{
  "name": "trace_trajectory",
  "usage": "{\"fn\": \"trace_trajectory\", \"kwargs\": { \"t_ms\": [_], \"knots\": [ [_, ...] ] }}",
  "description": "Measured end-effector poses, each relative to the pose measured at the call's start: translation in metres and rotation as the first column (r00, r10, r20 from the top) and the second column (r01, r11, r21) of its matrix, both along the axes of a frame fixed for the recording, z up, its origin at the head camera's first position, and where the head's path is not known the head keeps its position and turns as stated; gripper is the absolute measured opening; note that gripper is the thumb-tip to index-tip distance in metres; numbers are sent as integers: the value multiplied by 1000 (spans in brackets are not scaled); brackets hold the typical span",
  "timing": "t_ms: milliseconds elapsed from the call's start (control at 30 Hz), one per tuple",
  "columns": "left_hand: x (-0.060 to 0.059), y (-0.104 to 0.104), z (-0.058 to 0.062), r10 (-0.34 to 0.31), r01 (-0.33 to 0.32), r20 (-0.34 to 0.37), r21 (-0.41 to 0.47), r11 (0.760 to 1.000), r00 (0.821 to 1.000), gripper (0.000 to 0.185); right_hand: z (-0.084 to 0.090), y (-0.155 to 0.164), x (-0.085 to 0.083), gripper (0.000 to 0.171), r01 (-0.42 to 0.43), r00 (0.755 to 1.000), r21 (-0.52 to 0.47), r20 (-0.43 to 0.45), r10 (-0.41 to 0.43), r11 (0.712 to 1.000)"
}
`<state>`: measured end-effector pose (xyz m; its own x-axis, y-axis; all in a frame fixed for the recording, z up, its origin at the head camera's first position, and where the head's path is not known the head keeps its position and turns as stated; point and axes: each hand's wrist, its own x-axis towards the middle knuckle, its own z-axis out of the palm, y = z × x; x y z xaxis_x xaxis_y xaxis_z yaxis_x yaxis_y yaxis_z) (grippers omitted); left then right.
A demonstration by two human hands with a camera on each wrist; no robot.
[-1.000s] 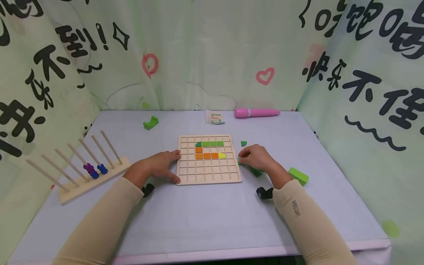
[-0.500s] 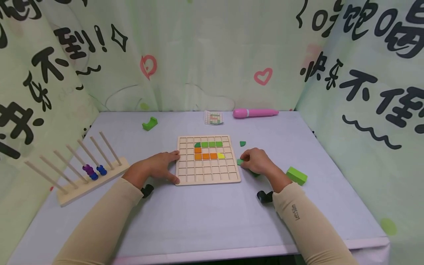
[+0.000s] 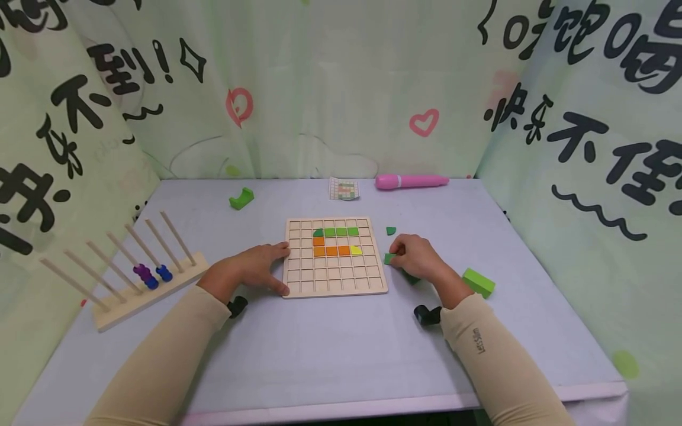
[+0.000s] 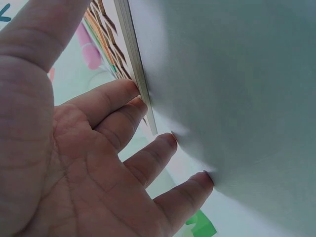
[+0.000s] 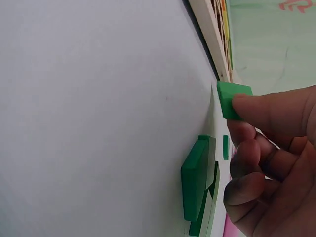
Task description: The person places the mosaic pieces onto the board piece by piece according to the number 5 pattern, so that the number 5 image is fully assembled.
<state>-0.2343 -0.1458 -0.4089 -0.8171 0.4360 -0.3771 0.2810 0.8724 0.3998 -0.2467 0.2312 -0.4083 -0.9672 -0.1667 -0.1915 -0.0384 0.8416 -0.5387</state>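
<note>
A square wooden grid board [image 3: 335, 275] lies on the table. Set in its cells are green tiles [image 3: 341, 232], a dark green corner tile [image 3: 318, 233], orange tiles [image 3: 331, 251] and a yellow tile [image 3: 356, 250]. My left hand [image 3: 256, 266] touches the board's left edge with thumb and fingertips spread, as the left wrist view also shows. Beside the right edge, my right hand [image 3: 418, 257] pinches a small green tile [image 5: 228, 101] between thumb and index finger. Dark green blocks [image 5: 195, 180] lie on the table close to this hand, partly hidden by it in the head view.
A wooden peg rack [image 3: 154, 296] with blue and purple beads stands at left. Behind the board are a green arch block [image 3: 242, 199], a patterned card [image 3: 344, 189] and a pink pen-shaped thing [image 3: 411, 181]. Rightward lie a small green piece [image 3: 391, 231] and a light green block [image 3: 478, 283].
My right hand has shifted slightly right, away from the board, and more of the pinched green tile shows. My left hand has stayed at the board's edge.
</note>
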Motion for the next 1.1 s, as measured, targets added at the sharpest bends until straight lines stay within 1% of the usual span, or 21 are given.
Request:
{"fn": "trace_trajectory", "kwargs": {
  "t_ms": [100, 233, 433, 633, 900, 967, 1100],
  "knots": [
    [0, 0, 1, -3, 3, -7, -3, 1000, 1000, 106, 1, 0, -1, 14, 32, 999, -55, -1, -32, 998],
    [0, -1, 1, -2, 2, -10, -5, 1000, 1000, 105, 4, -10, -2, 15, 42, 999, -129, 11, -41, 991],
    [0, -1, 1, -5, 5, -5, 4, 1000, 1000, 106, 4, -29, -2, 13, 1, 999, -196, 34, 5, 981],
    [-1, 0, -1, -4, 4, -5, 0, 1000, 1000, 106, 3, -43, -4, 11, -46, 997, -204, 49, 57, 978],
    [-2, 0, -1, -5, 5, 0, 2, 1000, 1000, 106, 1, -52, -7, 7, -74, 993, -206, 70, 90, 976],
    [-1, 0, -1, -8, 8, -1, 4, 1000, 1000, 105, 0, -53, -8, 6, -75, 994, -197, 69, 90, 978],
    [0, 0, 0, -17, 18, -11, 8, 1000, 1000, 105, -4, -56, -10, 5, -85, 995, -146, 47, 93, 986]
  ]
}}
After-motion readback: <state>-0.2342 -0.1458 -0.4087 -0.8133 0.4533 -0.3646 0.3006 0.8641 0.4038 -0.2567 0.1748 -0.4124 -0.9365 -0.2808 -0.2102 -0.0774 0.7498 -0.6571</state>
